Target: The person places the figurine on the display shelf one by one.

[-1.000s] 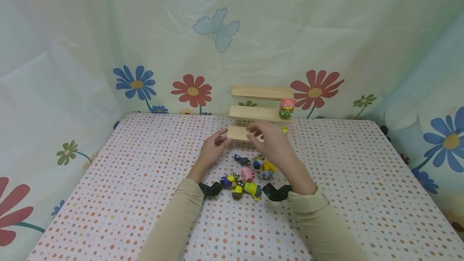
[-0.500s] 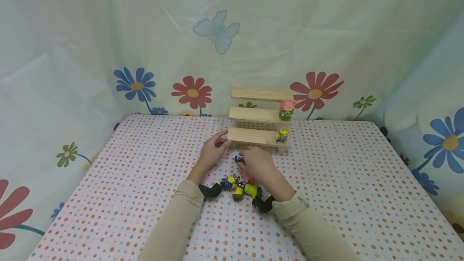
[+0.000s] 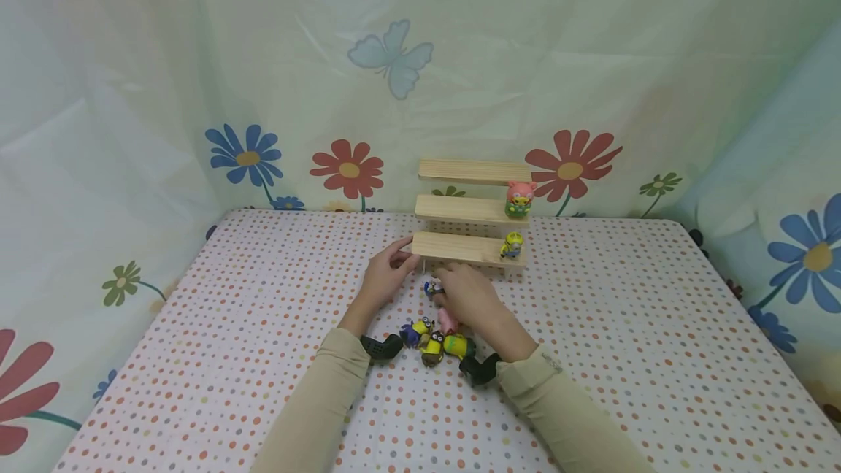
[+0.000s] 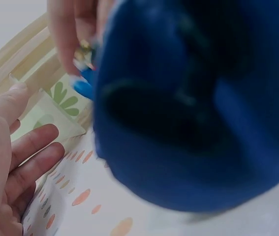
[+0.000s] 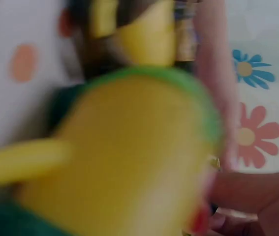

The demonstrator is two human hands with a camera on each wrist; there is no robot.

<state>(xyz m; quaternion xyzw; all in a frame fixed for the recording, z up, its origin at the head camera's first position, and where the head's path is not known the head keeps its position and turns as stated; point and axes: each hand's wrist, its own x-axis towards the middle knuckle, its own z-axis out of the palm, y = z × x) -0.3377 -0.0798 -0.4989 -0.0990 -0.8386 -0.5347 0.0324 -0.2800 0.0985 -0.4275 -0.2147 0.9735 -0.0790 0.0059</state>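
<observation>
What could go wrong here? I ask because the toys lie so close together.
1. The right hand reaches into a tight pile of toys; it may knock the neighbours over or scatter them.
2. The left hand rests at the shelf corner; a nudge could topple the yellow toy or the pink toy near the right ends.

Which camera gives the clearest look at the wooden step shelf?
The head view: the wooden step shelf shows whole, all three tiers. The left wrist view catches only a corner beside the left hand. The right wrist view, filled by a blurred yellow toy, shows none.
</observation>
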